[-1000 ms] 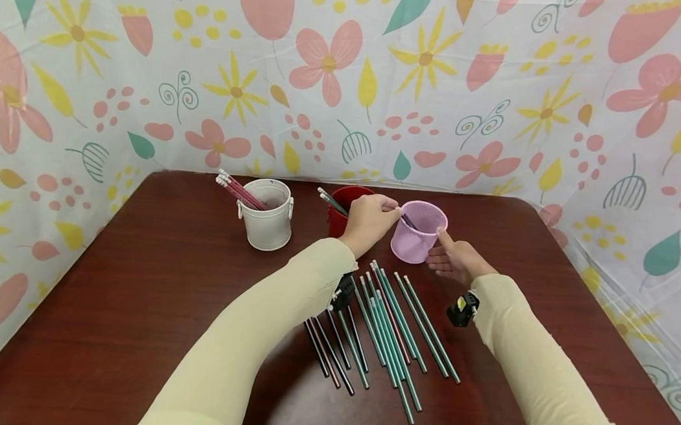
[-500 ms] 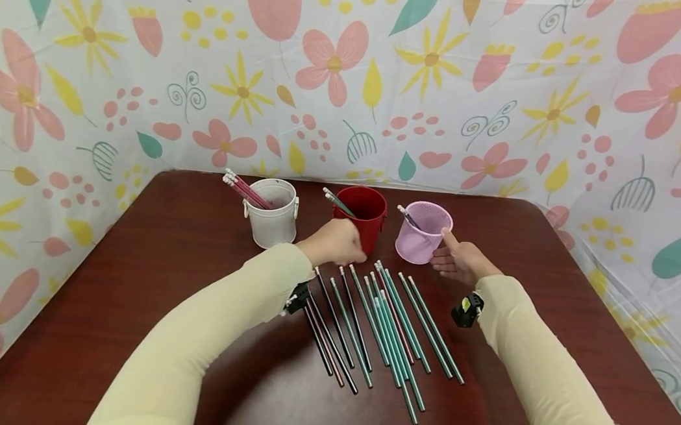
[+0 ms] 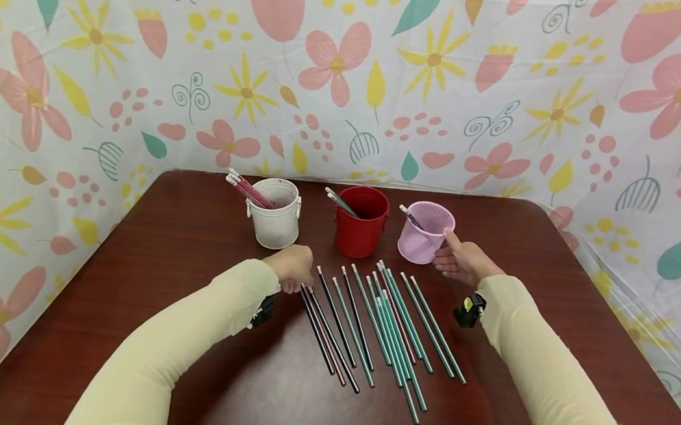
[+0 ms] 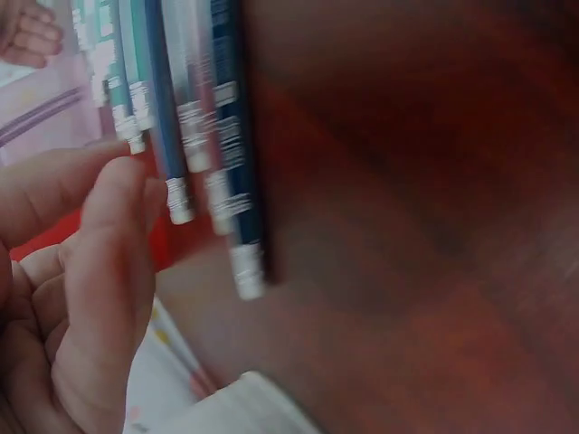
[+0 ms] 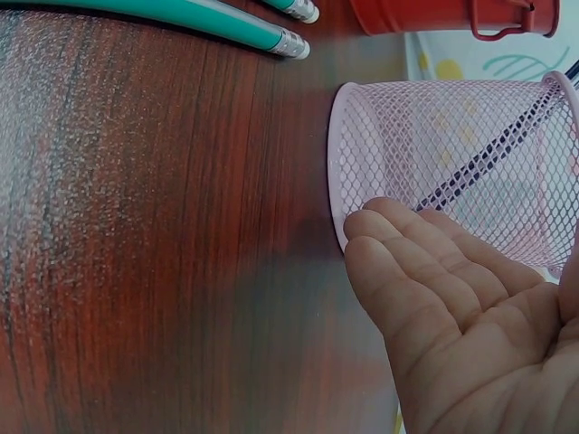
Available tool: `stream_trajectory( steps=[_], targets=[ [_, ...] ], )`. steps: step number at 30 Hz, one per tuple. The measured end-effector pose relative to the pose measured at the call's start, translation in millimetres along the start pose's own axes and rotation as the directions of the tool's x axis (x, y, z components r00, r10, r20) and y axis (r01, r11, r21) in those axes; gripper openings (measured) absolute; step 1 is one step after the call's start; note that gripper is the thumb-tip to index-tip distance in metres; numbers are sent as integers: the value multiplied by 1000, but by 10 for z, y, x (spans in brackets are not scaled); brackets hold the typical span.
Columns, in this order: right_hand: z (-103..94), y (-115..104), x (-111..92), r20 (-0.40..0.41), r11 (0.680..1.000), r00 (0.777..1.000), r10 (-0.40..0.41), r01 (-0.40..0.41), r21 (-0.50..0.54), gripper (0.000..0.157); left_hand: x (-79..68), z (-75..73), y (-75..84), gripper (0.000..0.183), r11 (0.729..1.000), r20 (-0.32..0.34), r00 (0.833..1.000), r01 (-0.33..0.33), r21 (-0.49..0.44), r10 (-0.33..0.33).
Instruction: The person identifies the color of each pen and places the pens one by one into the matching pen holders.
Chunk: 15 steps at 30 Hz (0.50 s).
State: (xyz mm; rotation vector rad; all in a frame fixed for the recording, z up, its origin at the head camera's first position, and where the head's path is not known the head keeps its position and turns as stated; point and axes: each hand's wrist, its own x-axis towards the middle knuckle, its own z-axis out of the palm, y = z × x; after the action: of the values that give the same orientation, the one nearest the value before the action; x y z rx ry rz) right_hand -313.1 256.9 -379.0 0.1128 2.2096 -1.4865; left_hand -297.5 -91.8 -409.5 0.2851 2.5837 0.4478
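My left hand (image 3: 292, 266) is just above the eraser ends of the leftmost dark pencils (image 3: 317, 328). In the left wrist view its thumb and forefinger are near each other with no pencil between them, beside a dark blue pencil (image 4: 232, 154) with a white eraser. At the right, my right hand (image 3: 465, 260) has its thumb at the rim of a pink mesh pencil cup (image 3: 417, 244). Its other fingers (image 5: 425, 253) lie fairly straight along the cup's side. One dark pencil (image 3: 412, 217) leans inside that cup.
Left of the cup stand a red bucket (image 3: 358, 234) holding green pencils (image 3: 341, 201) and a white bucket (image 3: 275, 227) holding pink-red pencils (image 3: 251, 191). Several green pencils (image 3: 394, 339) lie spread on the brown table (image 3: 197, 262). A patterned cloth (image 3: 322, 127) hangs behind.
My left hand has left the pink cup, where a dark pencil now leans, and moved left and nearer to the leftmost pencils. The right hand stays at the cup.
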Motion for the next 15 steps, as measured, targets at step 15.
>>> stream_trajectory(
  steps=[15],
  targets=[
    [17, -10, -7, 0, 1000, 1000, 10, -10, 2, 89, -400, -77, 143, 28, 989, 29, 994, 107, -100, -105]
  ],
)
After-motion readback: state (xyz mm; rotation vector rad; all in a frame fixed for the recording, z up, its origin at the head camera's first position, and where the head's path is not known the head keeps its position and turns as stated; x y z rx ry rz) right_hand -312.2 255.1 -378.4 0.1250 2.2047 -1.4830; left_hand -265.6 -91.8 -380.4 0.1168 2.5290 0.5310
